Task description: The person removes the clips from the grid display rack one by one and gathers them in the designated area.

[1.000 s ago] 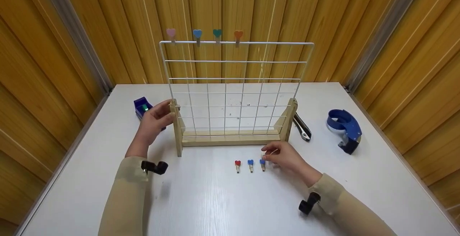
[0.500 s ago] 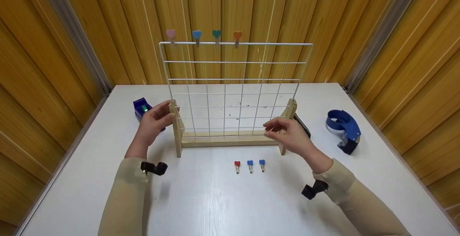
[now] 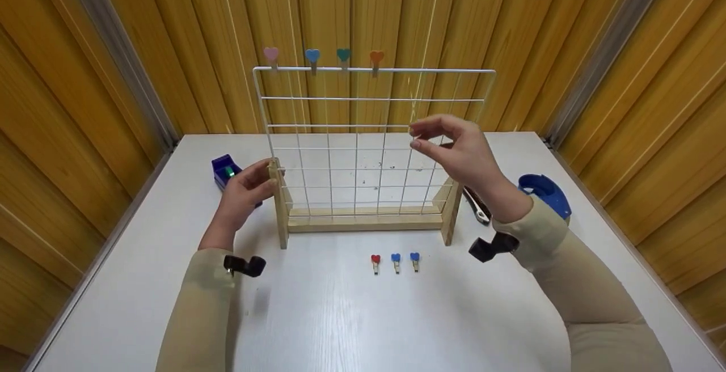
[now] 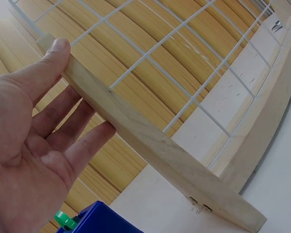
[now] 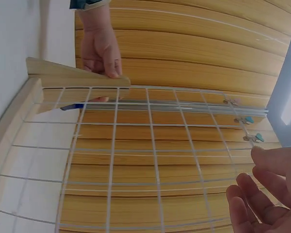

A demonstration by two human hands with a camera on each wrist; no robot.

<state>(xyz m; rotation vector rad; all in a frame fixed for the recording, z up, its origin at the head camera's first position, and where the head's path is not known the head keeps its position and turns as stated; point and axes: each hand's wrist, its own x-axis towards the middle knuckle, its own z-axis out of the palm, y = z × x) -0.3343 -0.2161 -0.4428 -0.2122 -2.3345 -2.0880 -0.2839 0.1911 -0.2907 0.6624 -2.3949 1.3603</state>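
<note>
My left hand [image 3: 247, 190] holds the left wooden post [image 3: 278, 207] of a wire grid rack [image 3: 356, 128]; in the left wrist view the thumb lies on one side, the fingers on the other. My right hand [image 3: 465, 151] is raised before the rack's right part, thumb and forefinger tips drawn together about a small pale thing, mostly hidden. Pink [image 3: 271, 54], light blue [image 3: 312, 55], green [image 3: 343, 55] and orange [image 3: 376, 57] heart clothespins sit along the top wire. On the table lie one red heart clothespin [image 3: 375, 264] and two blue heart clothespins [image 3: 396, 263].
A dark blue tool with a green part [image 3: 223, 165] lies behind my left hand. At right is a blue tape dispenser [image 3: 547, 193], partly covered by my right arm. A black and silver tool [image 3: 479, 210] lies beside the rack's right post.
My right hand has risen from beside the clothespins on the table to the upper right of the grid. My left hand stays on the post.
</note>
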